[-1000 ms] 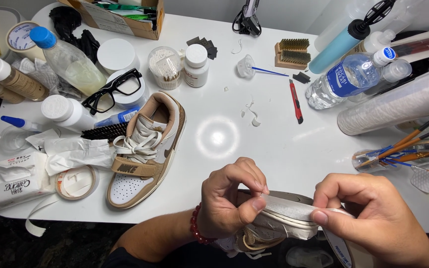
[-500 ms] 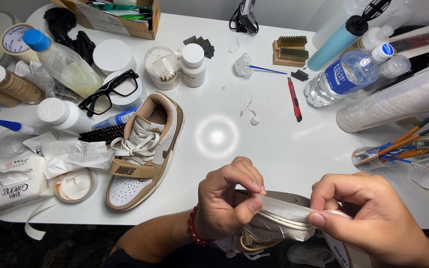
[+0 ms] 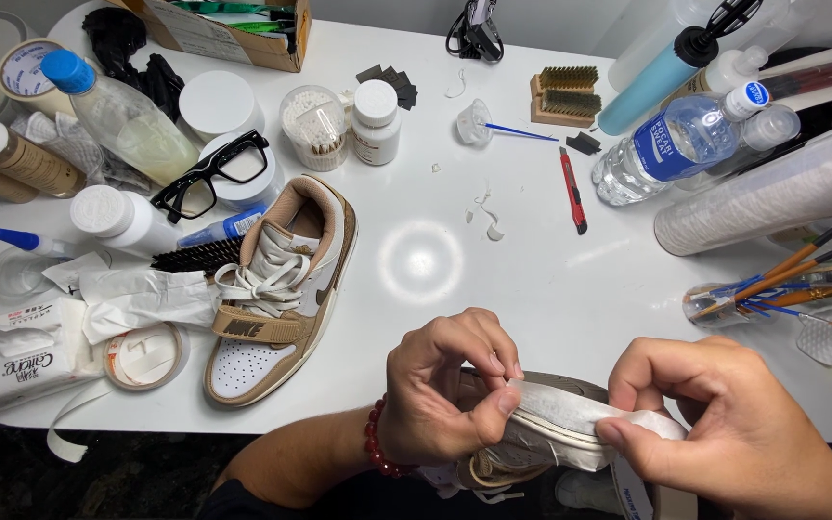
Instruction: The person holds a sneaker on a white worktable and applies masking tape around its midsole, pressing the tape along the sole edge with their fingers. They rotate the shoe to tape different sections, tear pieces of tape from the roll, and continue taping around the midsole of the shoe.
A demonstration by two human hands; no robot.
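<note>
At lower centre, the left hand [image 3: 450,390] and right hand [image 3: 729,433] are both pinching white tape [image 3: 570,416] along a sneaker [image 3: 522,448] sole edge; pressing it flat seems next.

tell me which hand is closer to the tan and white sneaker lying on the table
Left. The left hand is just right of the sneaker on the table; the right hand is farther right, beyond it.

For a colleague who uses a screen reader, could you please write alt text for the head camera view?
Two bare hands, left hand and right hand, press white tape along the sole edge of a sneaker at the near edge of a white table. A matching tan and white sneaker lies to the left among bottles, brushes and black glasses.
</note>
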